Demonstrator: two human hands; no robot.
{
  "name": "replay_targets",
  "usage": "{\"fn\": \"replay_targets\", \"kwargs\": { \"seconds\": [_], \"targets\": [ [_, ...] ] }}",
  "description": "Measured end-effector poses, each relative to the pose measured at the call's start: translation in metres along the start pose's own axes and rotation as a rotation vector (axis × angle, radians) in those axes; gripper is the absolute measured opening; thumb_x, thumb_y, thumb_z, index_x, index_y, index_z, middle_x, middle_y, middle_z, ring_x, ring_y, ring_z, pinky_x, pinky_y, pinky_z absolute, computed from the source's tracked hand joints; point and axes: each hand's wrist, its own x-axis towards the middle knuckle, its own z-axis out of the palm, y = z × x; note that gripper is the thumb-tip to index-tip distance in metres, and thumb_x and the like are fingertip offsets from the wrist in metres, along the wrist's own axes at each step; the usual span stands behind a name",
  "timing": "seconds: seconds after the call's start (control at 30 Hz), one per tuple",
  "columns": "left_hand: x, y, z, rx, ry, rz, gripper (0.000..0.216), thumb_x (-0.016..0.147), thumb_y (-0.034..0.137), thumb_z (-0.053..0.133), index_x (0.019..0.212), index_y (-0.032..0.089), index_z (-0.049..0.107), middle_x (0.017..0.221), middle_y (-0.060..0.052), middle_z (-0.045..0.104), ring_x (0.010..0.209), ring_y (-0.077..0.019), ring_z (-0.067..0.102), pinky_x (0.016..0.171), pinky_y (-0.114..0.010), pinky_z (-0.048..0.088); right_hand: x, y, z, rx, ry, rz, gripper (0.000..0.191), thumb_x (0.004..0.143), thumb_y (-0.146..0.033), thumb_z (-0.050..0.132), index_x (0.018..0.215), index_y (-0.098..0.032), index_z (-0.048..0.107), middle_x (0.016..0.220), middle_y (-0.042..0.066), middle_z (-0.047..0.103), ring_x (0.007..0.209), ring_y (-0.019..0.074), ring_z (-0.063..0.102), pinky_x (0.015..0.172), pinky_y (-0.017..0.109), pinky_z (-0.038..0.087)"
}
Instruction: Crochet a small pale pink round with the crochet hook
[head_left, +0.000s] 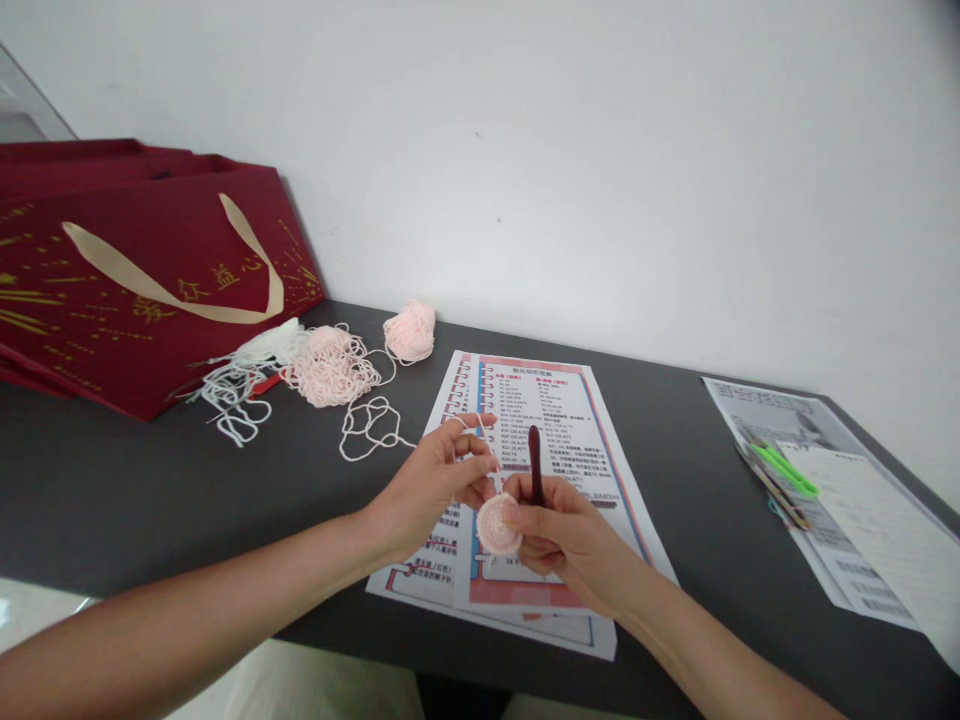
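Note:
My right hand (566,535) is closed around a dark red crochet hook (535,462) that stands up from the fist, and its thumb presses a small round pink crochet piece (496,525). My left hand (439,480) pinches the pale pink yarn strand (469,428) looped over its index finger, just left of the piece. Both hands hover over a printed pattern sheet (555,420) on the dark table (675,450). The strand trails back to a tangle of pink yarn (330,368) and a small pink ball (410,332).
A dark red paper bag (112,280) with a beige handle lies at the back left, with white yarn (240,385) in front of it. At the right lie printed papers (847,500) with green-handled scissors (787,470). A white wall stands behind the table.

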Motion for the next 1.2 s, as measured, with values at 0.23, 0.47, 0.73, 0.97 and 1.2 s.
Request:
{"fn": "replay_targets", "kwargs": {
  "seconds": [0.23, 0.47, 0.73, 0.97, 1.2],
  "targets": [
    [-0.001, -0.001, -0.001, -0.009, 0.014, -0.026, 0.044, 0.075, 0.017, 0.066, 0.115, 0.016, 0.048, 0.072, 0.006, 0.052, 0.048, -0.0039, 0.053, 0.046, -0.016, 0.04, -0.001, -0.001, 0.0, 0.01, -0.022, 0.0, 0.024, 0.077, -0.026, 0.068, 0.072, -0.017, 0.047, 0.05, -0.011, 0.03, 0.04, 0.0013, 0.015, 0.04, 0.019, 0.009],
    [0.0, -0.002, -0.002, -0.028, -0.011, -0.054, 0.041, 0.077, 0.017, 0.064, 0.115, 0.017, 0.048, 0.072, 0.005, 0.052, 0.048, -0.0034, 0.051, 0.047, -0.016, 0.039, 0.0, 0.0, 0.0, 0.035, -0.021, 0.016, 0.028, 0.075, -0.026, 0.07, 0.071, -0.018, 0.044, 0.05, -0.011, 0.03, 0.04, 0.0008, 0.014, 0.04, 0.018, 0.009],
    [-0.006, 0.009, -0.006, -0.101, -0.208, -0.103, 0.052, 0.078, 0.016, 0.065, 0.126, 0.02, 0.045, 0.085, -0.001, 0.059, 0.075, -0.0115, 0.056, 0.07, -0.027, 0.043, 0.0, -0.005, -0.001, -0.026, 0.134, -0.056, 0.027, 0.076, -0.031, 0.069, 0.071, -0.018, 0.046, 0.047, -0.012, 0.028, 0.04, 0.0016, 0.013, 0.04, 0.019, 0.009],
    [-0.005, 0.003, -0.008, 0.039, -0.229, -0.02, 0.06, 0.073, 0.014, 0.069, 0.127, 0.024, 0.044, 0.08, 0.002, 0.057, 0.076, -0.0123, 0.056, 0.075, -0.03, 0.042, 0.002, -0.005, 0.003, -0.215, 0.224, -0.188, 0.03, 0.069, -0.035, 0.074, 0.067, -0.018, 0.049, 0.047, -0.011, 0.034, 0.039, 0.0027, 0.019, 0.039, 0.021, 0.013],
    [-0.008, 0.001, -0.002, 0.287, -0.176, 0.203, 0.051, 0.075, 0.015, 0.066, 0.121, 0.023, 0.047, 0.078, 0.002, 0.054, 0.073, -0.0118, 0.053, 0.072, -0.029, 0.044, -0.001, -0.009, 0.002, -0.331, 0.267, -0.303, 0.025, 0.069, -0.035, 0.074, 0.072, -0.018, 0.056, 0.05, -0.009, 0.036, 0.045, 0.0055, 0.025, 0.044, 0.023, 0.017]
  ]
}}
